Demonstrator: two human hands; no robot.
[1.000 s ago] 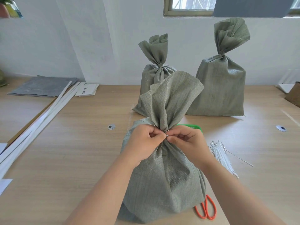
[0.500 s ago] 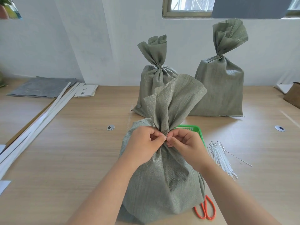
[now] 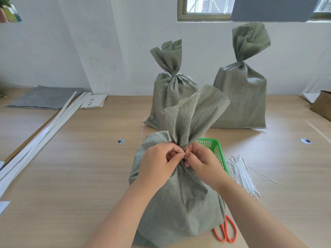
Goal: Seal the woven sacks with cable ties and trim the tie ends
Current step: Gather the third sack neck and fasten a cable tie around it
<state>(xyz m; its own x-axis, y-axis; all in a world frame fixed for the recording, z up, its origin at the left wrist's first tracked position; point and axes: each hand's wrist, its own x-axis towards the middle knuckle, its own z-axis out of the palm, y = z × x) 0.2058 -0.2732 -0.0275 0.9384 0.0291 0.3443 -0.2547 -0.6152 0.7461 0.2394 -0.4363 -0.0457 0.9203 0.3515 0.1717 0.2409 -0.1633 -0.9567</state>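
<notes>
Sack (image 3: 179,203) neck pinched by left grip (image 3: 157,165) and right grip (image 3: 204,163), fingers curled; paper slip (image 3: 94,103) writing illegible.

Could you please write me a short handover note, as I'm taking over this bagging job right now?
Left hand and right hand: both pinch the gathered neck of the near sack; any tie there is hidden by the fingers.
Things: spare cable ties lie right of it, orange scissors at its base.
Done: back left sack and back right sack stand with necks cinched.
Left: finish this neck, trim the tie end.
</notes>
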